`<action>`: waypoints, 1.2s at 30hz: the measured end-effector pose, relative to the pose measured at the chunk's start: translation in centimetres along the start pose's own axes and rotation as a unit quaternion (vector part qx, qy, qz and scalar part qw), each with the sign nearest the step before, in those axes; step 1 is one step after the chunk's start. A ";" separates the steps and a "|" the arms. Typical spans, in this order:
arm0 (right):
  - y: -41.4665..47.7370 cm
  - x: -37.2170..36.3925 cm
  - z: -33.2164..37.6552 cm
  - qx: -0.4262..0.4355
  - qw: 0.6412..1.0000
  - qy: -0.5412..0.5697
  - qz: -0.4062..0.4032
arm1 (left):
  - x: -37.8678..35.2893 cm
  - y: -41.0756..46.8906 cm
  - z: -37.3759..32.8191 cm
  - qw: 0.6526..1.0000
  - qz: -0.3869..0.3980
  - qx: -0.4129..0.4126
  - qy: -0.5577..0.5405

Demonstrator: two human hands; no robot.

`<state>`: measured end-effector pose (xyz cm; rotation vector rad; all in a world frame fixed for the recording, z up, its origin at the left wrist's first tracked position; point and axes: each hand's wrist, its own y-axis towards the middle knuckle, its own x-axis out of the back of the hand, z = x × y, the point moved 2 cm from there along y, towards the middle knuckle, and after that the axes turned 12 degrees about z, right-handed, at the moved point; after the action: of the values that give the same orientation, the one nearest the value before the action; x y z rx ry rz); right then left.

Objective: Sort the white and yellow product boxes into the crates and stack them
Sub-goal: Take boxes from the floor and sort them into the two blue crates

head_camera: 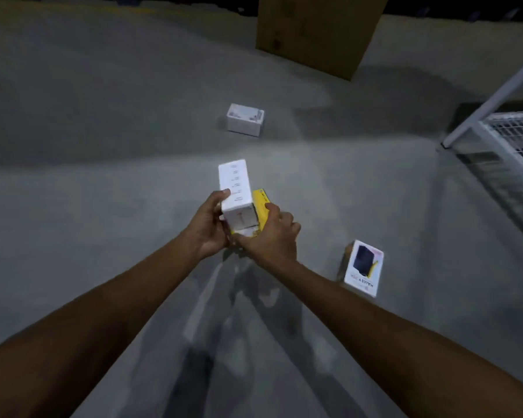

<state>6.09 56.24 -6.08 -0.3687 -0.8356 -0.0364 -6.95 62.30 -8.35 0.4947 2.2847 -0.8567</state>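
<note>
In the middle of the view I hold two product boxes together above the grey floor. My left hand (208,226) grips a tall white box (235,191), its thumb on the box's left face. My right hand (271,236) grips a yellow box (261,208) that sits pressed against the white box's right side and is mostly hidden behind it. Another white box (245,119) lies on the floor farther ahead. A white box with a dark picture and yellow edge (363,268) lies on the floor to the right of my right forearm.
A large brown cardboard carton (317,28) stands at the back. A white wire-mesh cage (514,137) with a metal frame fills the right edge. Grey concrete floor (103,146) spreads to the left.
</note>
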 end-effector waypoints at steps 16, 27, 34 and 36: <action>-2.8 7.8 -18.4 -0.325 0.940 0.056 -0.093 | -8.5 8.1 7.8 0.980 0.079 0.127 0.132; -0.7 8.6 -15.2 -0.206 0.859 0.381 -0.272 | -6.3 8.6 6.2 0.993 0.044 0.075 0.078; 2.9 7.1 -9.5 -0.126 0.781 0.604 -0.102 | -5.8 6.2 3.0 0.991 0.055 0.060 0.110; 3.1 6.4 -8.0 -0.121 0.763 0.630 -0.083 | -5.7 4.9 1.5 0.992 0.050 0.040 0.107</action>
<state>16.69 57.15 -7.25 -0.4117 0.5040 -0.5117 0.42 64.17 -7.56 0.7615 2.4012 -0.8839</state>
